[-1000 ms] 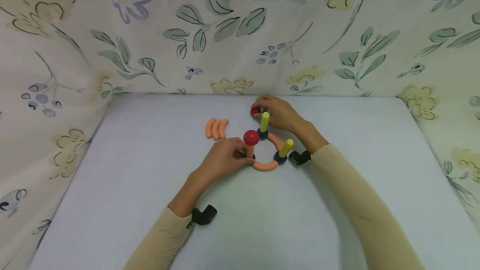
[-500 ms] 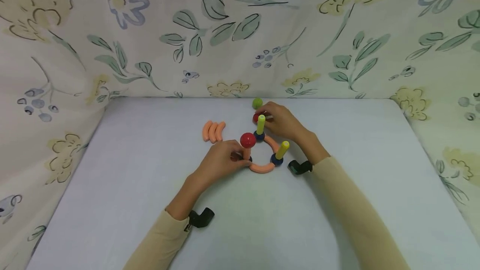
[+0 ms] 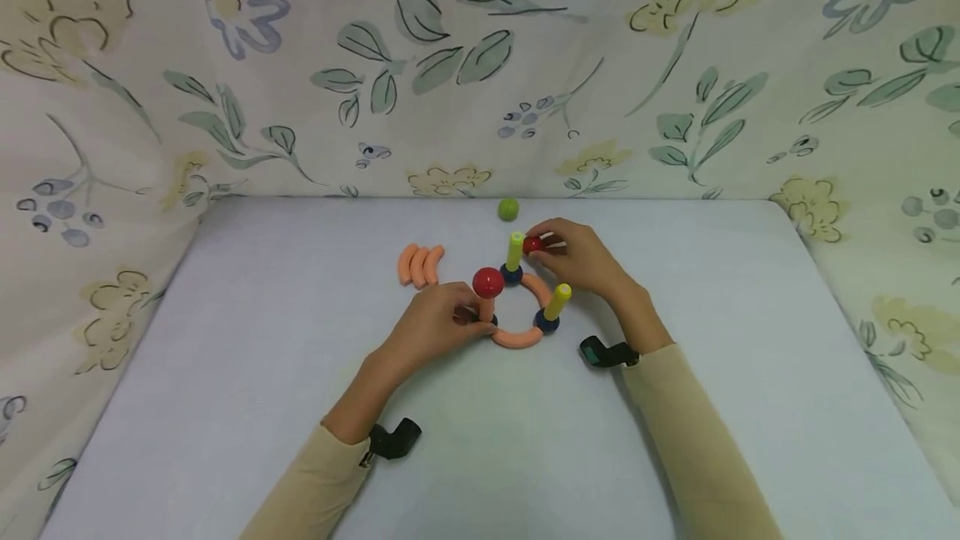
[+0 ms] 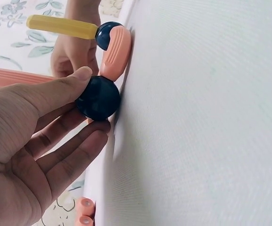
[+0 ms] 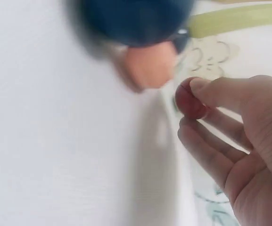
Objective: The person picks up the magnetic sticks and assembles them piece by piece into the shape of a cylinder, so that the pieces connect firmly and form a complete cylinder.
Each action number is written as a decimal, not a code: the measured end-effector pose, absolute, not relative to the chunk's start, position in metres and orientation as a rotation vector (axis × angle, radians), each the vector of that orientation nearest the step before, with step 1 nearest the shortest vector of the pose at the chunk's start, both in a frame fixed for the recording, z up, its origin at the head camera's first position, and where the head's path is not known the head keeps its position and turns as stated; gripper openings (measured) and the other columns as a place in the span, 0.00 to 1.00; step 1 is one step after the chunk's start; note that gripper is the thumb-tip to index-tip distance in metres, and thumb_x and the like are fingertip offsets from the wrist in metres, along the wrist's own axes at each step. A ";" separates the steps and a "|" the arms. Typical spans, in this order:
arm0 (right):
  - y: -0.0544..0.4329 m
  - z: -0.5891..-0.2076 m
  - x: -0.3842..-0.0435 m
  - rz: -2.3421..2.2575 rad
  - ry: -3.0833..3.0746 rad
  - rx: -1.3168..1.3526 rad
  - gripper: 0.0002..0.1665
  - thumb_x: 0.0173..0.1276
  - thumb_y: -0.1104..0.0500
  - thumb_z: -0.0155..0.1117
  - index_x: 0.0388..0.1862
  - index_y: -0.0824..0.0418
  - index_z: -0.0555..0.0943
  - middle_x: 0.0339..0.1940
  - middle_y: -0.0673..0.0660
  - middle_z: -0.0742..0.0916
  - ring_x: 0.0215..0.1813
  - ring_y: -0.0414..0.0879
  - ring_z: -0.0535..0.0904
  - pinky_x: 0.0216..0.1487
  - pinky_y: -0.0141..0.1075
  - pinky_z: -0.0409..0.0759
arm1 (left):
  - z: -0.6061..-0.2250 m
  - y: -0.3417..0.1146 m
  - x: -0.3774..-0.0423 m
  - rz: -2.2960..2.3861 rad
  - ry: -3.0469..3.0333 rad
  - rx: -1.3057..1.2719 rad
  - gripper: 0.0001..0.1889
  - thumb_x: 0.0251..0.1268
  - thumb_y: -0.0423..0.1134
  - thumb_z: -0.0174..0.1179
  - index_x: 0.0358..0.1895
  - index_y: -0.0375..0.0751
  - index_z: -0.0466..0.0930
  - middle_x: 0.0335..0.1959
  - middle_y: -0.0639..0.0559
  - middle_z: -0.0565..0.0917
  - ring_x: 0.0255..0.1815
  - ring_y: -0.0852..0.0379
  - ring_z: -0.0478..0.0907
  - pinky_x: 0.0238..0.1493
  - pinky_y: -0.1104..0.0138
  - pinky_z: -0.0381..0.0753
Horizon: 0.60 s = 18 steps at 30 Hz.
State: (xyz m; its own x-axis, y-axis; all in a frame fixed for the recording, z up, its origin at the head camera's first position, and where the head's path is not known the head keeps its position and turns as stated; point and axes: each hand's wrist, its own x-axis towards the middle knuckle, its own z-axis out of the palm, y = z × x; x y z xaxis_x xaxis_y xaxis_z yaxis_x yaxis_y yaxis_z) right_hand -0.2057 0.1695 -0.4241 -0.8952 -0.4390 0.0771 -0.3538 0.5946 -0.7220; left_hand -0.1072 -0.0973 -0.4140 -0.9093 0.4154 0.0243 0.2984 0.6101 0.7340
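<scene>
My left hand (image 3: pixel 431 323) grips a dark blue ball (image 4: pixel 98 98) at the near left corner of a toy frame on the table. From that ball rises an orange rod (image 3: pixel 487 308), topped by a red ball (image 3: pixel 488 282). Curved orange pieces (image 3: pixel 517 339) link it to other blue balls (image 3: pixel 547 322), which carry a yellow rod (image 3: pixel 557 302) and a yellow-green rod (image 3: pixel 514 252). Between thumb and fingertips, my right hand (image 3: pixel 585 257) pinches a second red ball (image 5: pixel 190 100), just right of the yellow-green rod's top. Whether the ball touches that rod I cannot tell.
Three loose curved orange pieces (image 3: pixel 420 265) lie side by side left of the frame. A green ball (image 3: pixel 507 209) rests near the back edge of the white table (image 3: pixel 300 273), against a floral cloth (image 3: pixel 570 40).
My right hand has picked up the red ball from behind the frame and brought it right and nearer. The green ball is now uncovered. My left hand keeps its hold on the blue ball.
</scene>
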 end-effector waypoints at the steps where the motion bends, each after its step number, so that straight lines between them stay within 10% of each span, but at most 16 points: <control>1: 0.171 -0.421 -0.205 -1.215 2.708 -0.693 0.20 0.73 0.64 0.72 0.62 0.63 0.82 0.60 0.62 0.88 0.63 0.59 0.88 0.62 0.50 0.87 | -0.414 -0.098 -0.107 1.190 2.677 0.593 0.07 0.61 0.42 0.79 0.38 0.51 0.90 0.38 0.59 0.89 0.42 0.61 0.87 0.46 0.67 0.87; 18: 0.158 -0.351 -0.168 -1.525 2.725 -1.044 0.20 0.72 0.65 0.72 0.62 0.59 0.82 0.59 0.55 0.86 0.62 0.46 0.86 0.60 0.42 0.87 | -0.416 -0.098 -0.108 1.233 2.647 0.600 0.06 0.62 0.41 0.78 0.38 0.50 0.90 0.38 0.58 0.89 0.43 0.62 0.88 0.48 0.66 0.88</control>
State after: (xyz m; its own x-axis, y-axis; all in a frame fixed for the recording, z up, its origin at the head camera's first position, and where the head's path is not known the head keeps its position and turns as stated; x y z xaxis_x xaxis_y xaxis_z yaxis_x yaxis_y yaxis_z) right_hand -0.1680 0.1580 -0.3510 -0.7885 -0.4525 0.4165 -0.5917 0.3733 -0.7146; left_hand -0.1082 -0.0983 -0.4165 -0.9065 0.4215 0.0236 0.2892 0.5792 0.7622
